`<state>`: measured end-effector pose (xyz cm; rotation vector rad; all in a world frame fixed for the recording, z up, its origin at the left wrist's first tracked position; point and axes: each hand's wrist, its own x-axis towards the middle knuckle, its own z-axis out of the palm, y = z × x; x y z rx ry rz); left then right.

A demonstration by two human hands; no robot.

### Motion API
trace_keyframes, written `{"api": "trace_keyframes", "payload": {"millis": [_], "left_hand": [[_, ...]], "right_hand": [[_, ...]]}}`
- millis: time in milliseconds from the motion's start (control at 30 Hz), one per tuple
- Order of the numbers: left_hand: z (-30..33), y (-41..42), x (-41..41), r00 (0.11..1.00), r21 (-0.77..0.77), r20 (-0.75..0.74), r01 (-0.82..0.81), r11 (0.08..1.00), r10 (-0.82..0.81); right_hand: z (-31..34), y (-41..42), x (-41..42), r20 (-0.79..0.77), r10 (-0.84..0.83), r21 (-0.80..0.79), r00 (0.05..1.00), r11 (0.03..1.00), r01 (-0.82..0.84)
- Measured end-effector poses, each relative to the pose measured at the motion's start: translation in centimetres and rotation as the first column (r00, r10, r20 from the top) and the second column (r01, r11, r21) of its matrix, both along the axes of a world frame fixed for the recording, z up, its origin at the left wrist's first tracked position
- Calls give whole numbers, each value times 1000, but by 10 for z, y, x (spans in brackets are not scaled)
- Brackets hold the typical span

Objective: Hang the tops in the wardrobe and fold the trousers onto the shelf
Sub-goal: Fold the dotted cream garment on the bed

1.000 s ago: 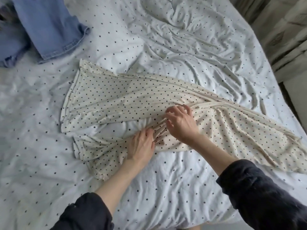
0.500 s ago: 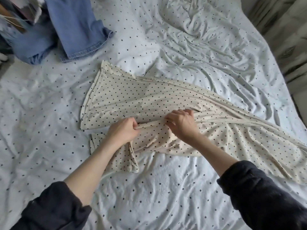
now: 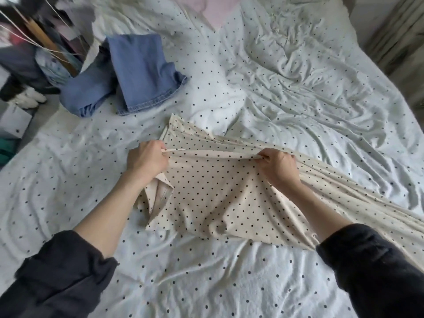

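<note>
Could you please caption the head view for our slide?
Both hands, left and right, pinch a cream dotted garment taut above the bed.
</note>
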<state>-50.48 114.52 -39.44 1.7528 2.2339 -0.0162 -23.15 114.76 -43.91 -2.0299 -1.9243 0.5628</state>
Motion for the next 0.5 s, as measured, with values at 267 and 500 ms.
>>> {"api": "trace_keyframes", "payload": {"millis": [267,500], "left_hand": [[-24,73,-15,989,147,150,-14,989,-8],[-62,139,-25,959,141,274,-114,983,71]], "right_hand": [[-15,45,-18,12,-44,-45,999,998,44],[-44,82,-21,122,-99,-51,988,993,106]]}}
